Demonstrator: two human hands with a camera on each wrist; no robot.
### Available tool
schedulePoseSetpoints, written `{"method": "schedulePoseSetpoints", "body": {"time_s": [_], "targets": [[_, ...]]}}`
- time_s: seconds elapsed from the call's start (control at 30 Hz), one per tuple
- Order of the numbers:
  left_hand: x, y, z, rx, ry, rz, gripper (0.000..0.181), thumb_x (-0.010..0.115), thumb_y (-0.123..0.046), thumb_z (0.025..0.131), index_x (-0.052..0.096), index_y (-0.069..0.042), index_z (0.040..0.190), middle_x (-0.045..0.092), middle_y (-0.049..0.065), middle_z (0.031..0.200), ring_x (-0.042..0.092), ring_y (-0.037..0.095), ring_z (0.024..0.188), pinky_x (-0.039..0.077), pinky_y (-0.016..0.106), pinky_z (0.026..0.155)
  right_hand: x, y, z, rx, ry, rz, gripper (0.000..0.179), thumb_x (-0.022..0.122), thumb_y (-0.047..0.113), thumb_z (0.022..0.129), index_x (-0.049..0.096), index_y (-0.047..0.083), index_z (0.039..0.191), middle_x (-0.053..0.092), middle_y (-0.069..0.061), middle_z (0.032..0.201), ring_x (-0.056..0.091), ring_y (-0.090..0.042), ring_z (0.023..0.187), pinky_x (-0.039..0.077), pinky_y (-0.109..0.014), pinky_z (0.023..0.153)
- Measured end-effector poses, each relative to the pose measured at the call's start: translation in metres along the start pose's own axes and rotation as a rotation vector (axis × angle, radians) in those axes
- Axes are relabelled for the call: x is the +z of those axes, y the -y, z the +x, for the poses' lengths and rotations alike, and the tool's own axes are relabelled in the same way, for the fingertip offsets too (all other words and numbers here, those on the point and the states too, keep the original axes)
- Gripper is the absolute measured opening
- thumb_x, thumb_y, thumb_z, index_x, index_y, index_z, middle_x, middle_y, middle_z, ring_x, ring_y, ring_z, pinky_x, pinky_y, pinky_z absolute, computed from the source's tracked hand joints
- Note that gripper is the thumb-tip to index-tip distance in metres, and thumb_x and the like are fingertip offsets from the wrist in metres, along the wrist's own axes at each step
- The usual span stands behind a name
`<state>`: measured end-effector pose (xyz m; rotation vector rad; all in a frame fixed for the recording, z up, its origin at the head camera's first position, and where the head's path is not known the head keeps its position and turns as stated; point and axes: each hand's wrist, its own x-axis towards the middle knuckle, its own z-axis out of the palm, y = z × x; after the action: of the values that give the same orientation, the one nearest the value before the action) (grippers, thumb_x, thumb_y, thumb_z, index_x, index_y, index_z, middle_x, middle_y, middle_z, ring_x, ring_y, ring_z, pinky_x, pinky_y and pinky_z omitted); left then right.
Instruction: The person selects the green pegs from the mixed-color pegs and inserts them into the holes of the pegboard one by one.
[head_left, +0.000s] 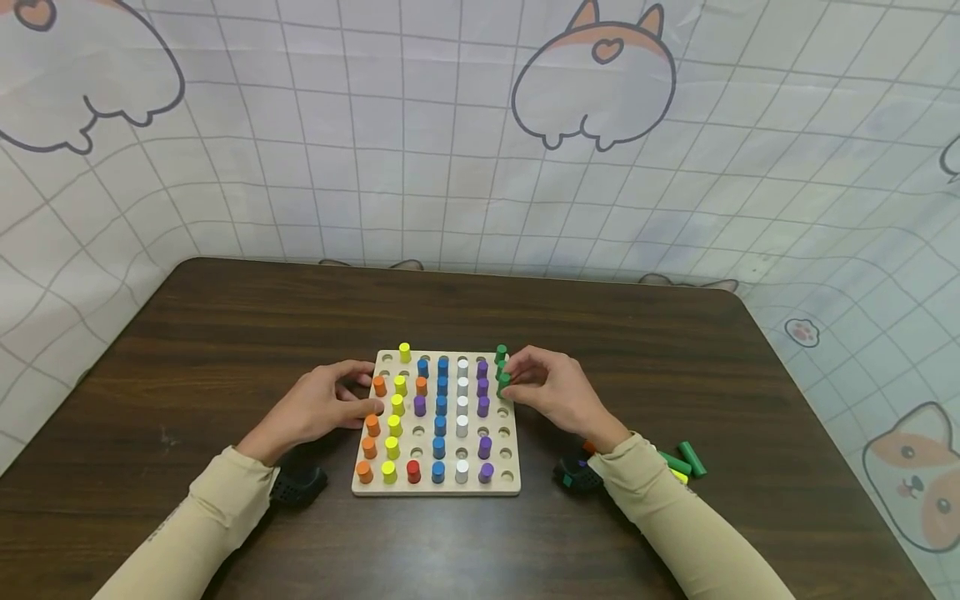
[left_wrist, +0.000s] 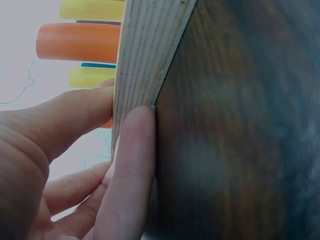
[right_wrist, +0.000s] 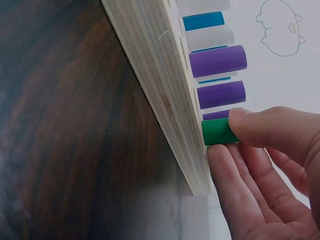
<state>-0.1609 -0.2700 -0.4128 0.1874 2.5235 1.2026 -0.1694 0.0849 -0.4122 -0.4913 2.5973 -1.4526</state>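
Note:
A square wooden pegboard (head_left: 435, 493) lies on the table, with rows of colored pegs standing in its holes. My left hand (head_left: 311, 408) holds the board's left edge, the thumb at the top face and a finger (left_wrist: 136, 135) along the layered side. At the far right column, my right hand (head_left: 555, 387) pinches a green peg (right_wrist: 217, 131) between thumb and fingers, its lower end at the board's surface. Two more green pegs stand behind it in that column. Purple pegs (right_wrist: 218, 61) line the neighboring column, beside white and blue ones. A single red peg (head_left: 413, 471) stands in the front row.
Loose green pegs (head_left: 692, 458) and a yellow peg (head_left: 679, 477) lie on the table by the right forearm, partly hidden by the sleeve. Black devices (head_left: 298, 485) show under both wrists. A patterned sheet (head_left: 450, 167) hangs behind the dark wooden table (head_left: 262, 308).

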Motion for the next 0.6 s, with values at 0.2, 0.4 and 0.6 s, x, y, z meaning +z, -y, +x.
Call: {"method": "schedulePoseSetpoints", "body": {"time_s": [0.2, 0.4, 0.6], "targets": [[0.000, -0.002, -0.001, -0.006, -0.007, 0.012, 0.073, 0.082, -0.032, 0.090, 0.050, -0.002, 0.149, 0.060, 0.019, 0.133, 0.063, 0.019, 0.092, 0.066, 0.029, 0.077, -0.001, 0.000, 0.000, 0.005, 0.002, -0.012, 0.021, 0.081, 0.015, 0.089, 0.071, 0.013, 0.107, 0.076, -0.007, 0.107, 0.073, -0.016, 0.097, 0.061, -0.028, 0.085], [0.000, -0.004, -0.003, -0.001, -0.003, -0.008, 0.074, 0.082, -0.031, 0.090, 0.049, -0.001, 0.149, 0.059, 0.019, 0.134, 0.064, 0.019, 0.092, 0.066, 0.030, 0.078, -0.006, 0.001, -0.001, -0.002, 0.004, -0.013, 0.020, 0.082, 0.016, 0.089, 0.072, 0.013, 0.106, 0.076, -0.007, 0.106, 0.073, -0.016, 0.097, 0.063, -0.028, 0.086], [0.001, -0.002, -0.002, 0.007, 0.009, -0.035, 0.073, 0.081, -0.031, 0.091, 0.049, -0.001, 0.149, 0.059, 0.019, 0.134, 0.065, 0.018, 0.091, 0.067, 0.031, 0.078, -0.013, 0.001, -0.004, -0.007, -0.021, -0.026, 0.018, 0.081, 0.015, 0.090, 0.073, 0.013, 0.105, 0.076, -0.007, 0.105, 0.074, -0.018, 0.097, 0.063, -0.029, 0.086]]}}
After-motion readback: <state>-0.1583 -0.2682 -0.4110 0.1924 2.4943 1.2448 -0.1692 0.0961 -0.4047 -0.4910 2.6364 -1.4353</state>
